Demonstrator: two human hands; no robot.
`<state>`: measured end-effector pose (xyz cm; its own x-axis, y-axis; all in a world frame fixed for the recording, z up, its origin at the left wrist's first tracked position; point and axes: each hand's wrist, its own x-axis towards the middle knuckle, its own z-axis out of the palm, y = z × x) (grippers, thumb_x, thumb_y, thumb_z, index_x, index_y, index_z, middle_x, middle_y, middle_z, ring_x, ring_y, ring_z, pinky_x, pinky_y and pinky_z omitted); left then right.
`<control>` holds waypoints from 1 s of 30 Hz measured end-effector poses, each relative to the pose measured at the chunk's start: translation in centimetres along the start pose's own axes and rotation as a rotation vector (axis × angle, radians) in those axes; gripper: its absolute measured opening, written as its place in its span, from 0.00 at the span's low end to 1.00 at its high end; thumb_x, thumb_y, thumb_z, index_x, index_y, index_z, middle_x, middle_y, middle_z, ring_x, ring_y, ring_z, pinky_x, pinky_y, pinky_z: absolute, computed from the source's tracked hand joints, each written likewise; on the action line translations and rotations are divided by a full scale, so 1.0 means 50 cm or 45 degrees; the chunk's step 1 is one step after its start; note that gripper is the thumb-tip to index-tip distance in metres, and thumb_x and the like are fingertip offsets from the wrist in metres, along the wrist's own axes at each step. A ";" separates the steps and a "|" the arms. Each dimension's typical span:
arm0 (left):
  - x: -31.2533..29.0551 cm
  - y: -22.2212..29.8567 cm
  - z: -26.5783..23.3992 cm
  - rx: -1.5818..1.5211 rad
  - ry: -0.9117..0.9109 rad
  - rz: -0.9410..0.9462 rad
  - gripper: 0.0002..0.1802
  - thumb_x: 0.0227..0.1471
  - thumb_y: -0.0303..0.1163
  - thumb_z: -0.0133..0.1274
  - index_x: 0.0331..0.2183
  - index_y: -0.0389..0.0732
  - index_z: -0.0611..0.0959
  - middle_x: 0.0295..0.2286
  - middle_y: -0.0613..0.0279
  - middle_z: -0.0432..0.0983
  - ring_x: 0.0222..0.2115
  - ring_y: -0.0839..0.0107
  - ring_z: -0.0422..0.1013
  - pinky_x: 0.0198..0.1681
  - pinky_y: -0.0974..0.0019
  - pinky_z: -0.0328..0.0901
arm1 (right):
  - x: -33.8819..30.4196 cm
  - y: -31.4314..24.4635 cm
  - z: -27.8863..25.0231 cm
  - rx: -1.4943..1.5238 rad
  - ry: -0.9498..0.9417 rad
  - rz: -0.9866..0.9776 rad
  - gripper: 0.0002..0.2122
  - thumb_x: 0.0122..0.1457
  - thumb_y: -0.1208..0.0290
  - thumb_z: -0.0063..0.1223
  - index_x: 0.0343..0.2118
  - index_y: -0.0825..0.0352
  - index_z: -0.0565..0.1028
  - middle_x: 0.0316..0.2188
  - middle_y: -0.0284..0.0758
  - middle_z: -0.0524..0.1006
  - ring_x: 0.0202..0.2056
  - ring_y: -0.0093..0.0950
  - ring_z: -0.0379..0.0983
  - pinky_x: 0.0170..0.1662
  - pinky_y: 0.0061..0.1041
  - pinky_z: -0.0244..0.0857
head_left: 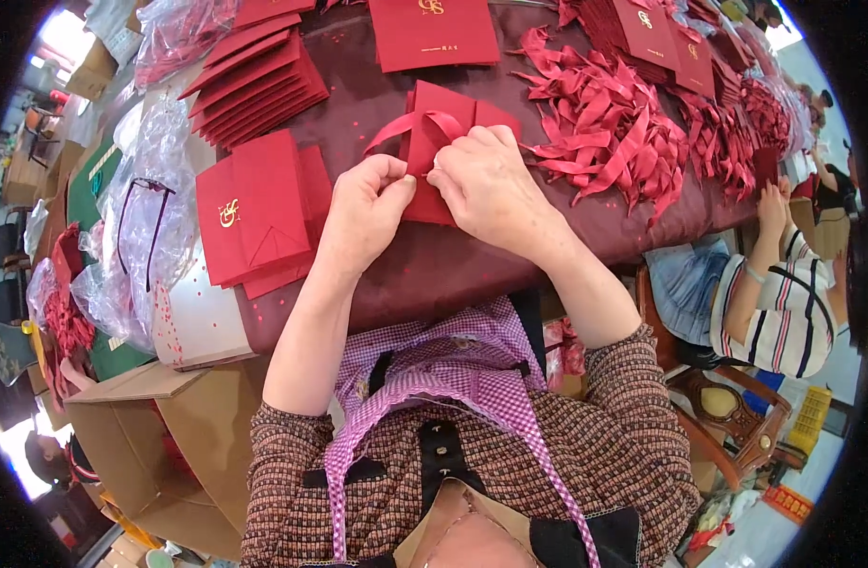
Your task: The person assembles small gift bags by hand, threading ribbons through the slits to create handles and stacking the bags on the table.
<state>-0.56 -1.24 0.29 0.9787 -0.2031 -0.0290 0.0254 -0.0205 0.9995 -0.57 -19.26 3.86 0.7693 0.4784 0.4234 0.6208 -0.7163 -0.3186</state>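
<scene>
A red paper gift bag (437, 101) lies flat in front of me on the dark red table cover. Over its upper part loops a red satin ribbon (396, 128). My left hand (369, 206) is at the bag's left edge, thumb and forefinger pinched together on the ribbon. Close by on the right, my right hand (495, 189) is curled over the bag, its fingertips closed on the ribbon too. The ribbon's ends at the fingertips are too small to make out, and the right hand covers much of the bag.
Folded red bags (259, 204) lie to the left, below a fanned stack (254, 85). A heap of ribbons (609, 123) is at the right. Clear plastic wrap (159, 218) and glasses (123, 232) sit far left, above an open carton (150, 445). Someone in stripes (775, 312) sits at right.
</scene>
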 end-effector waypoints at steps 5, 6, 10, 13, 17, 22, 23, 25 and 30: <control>0.001 0.001 0.003 0.053 -0.043 0.062 0.05 0.52 0.21 0.50 0.32 0.30 0.78 0.23 0.71 0.73 0.24 0.85 0.64 0.26 0.77 0.60 | -0.003 -0.013 0.015 -0.307 0.081 -0.101 0.06 0.49 0.70 0.54 0.23 0.66 0.74 0.26 0.38 0.75 0.34 0.36 0.69 0.43 0.35 0.57; 0.001 0.001 0.002 0.056 -0.045 0.063 0.05 0.52 0.21 0.50 0.32 0.30 0.78 0.23 0.71 0.73 0.24 0.85 0.64 0.26 0.77 0.60 | -0.003 -0.016 0.017 -0.409 0.092 -0.143 0.05 0.49 0.70 0.54 0.23 0.66 0.73 0.26 0.37 0.74 0.34 0.35 0.69 0.43 0.35 0.57; -0.001 -0.003 -0.002 0.004 -0.033 0.041 0.05 0.52 0.21 0.51 0.32 0.31 0.78 0.23 0.71 0.73 0.25 0.86 0.64 0.27 0.77 0.60 | -0.006 -0.016 0.017 -0.474 0.103 -0.213 0.05 0.48 0.70 0.54 0.23 0.65 0.73 0.26 0.37 0.74 0.34 0.35 0.68 0.43 0.35 0.58; 0.000 0.006 -0.002 -0.071 -0.040 -0.036 0.05 0.52 0.22 0.51 0.32 0.31 0.79 0.23 0.72 0.73 0.24 0.86 0.64 0.27 0.78 0.60 | -0.007 0.005 0.010 -0.090 0.129 -0.066 0.05 0.51 0.70 0.55 0.24 0.65 0.73 0.26 0.38 0.74 0.34 0.37 0.68 0.43 0.35 0.57; -0.001 0.006 -0.008 -0.244 -0.088 -0.173 0.04 0.53 0.24 0.52 0.31 0.34 0.80 0.23 0.73 0.73 0.23 0.86 0.64 0.26 0.79 0.59 | -0.017 0.016 -0.005 0.119 0.100 0.010 0.04 0.53 0.73 0.54 0.26 0.66 0.72 0.25 0.36 0.72 0.32 0.35 0.67 0.43 0.33 0.57; -0.001 0.013 -0.015 -0.389 -0.139 -0.223 0.03 0.52 0.25 0.53 0.30 0.37 0.80 0.23 0.73 0.74 0.23 0.85 0.65 0.27 0.78 0.58 | -0.018 0.017 -0.023 0.200 0.005 0.034 0.04 0.54 0.74 0.53 0.27 0.66 0.72 0.25 0.35 0.72 0.32 0.34 0.67 0.44 0.32 0.57; 0.000 0.011 -0.017 -0.445 -0.144 -0.239 0.03 0.52 0.25 0.53 0.30 0.38 0.80 0.23 0.72 0.74 0.23 0.84 0.65 0.27 0.78 0.58 | -0.019 0.019 -0.022 0.200 0.007 0.036 0.04 0.54 0.74 0.53 0.27 0.66 0.72 0.25 0.35 0.72 0.32 0.34 0.67 0.44 0.32 0.57; 0.001 0.011 -0.018 -0.468 -0.156 -0.248 0.02 0.52 0.25 0.54 0.30 0.38 0.80 0.23 0.72 0.74 0.23 0.84 0.65 0.28 0.78 0.58 | -0.021 0.023 -0.020 0.275 0.037 0.022 0.04 0.53 0.72 0.53 0.25 0.64 0.72 0.25 0.34 0.73 0.33 0.35 0.68 0.43 0.34 0.57; -0.001 0.015 -0.017 -0.524 -0.148 -0.268 0.03 0.51 0.25 0.54 0.30 0.37 0.81 0.23 0.72 0.74 0.23 0.84 0.65 0.28 0.78 0.59 | -0.026 0.021 -0.026 0.256 0.041 -0.001 0.04 0.54 0.74 0.54 0.27 0.67 0.72 0.25 0.35 0.71 0.32 0.34 0.67 0.43 0.32 0.57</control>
<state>-0.40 -0.43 1.07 0.9151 -0.3448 -0.2092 0.3219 0.3119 0.8939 -1.12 -21.29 4.07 0.7658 0.4598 0.4495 0.6412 -0.5988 -0.4799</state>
